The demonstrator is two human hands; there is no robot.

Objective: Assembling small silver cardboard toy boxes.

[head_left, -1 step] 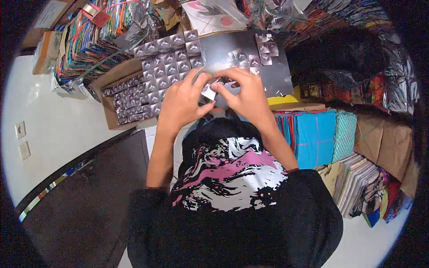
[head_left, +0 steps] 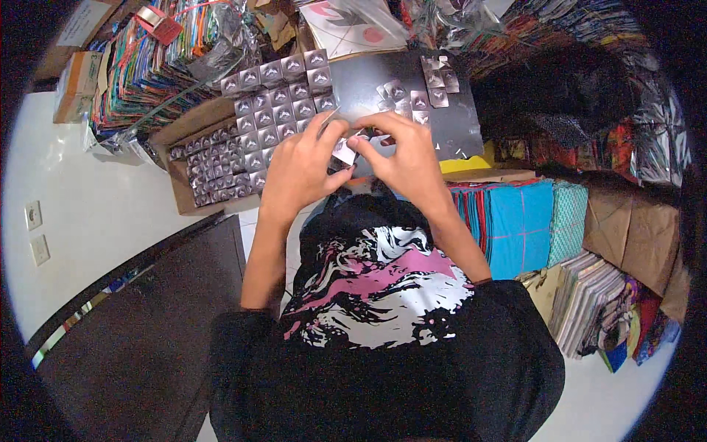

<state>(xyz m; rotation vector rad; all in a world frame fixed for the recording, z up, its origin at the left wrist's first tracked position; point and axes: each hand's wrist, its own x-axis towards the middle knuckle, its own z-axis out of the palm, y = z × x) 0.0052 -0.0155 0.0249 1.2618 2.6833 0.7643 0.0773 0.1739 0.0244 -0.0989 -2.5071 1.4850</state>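
Above the near edge of a dark board, both hands pinch a small paper box. Its white inner face and a raised flap show between the fingers; the rest is hidden. My left hand has it from the left, with thumb and fingers closed. From the right, my right hand grips it, the thumb against its white face. Just left of my left hand stand rows of small dark printed boxes. Several small flat printed pieces lie on the board beyond my right hand.
An open cardboard carton holds more small boxes at the left. Stacks of colourful packets rise at the far left, with a tape roll on top. Bundled blue folded cloth stands to the right. A dark panel is at lower left.
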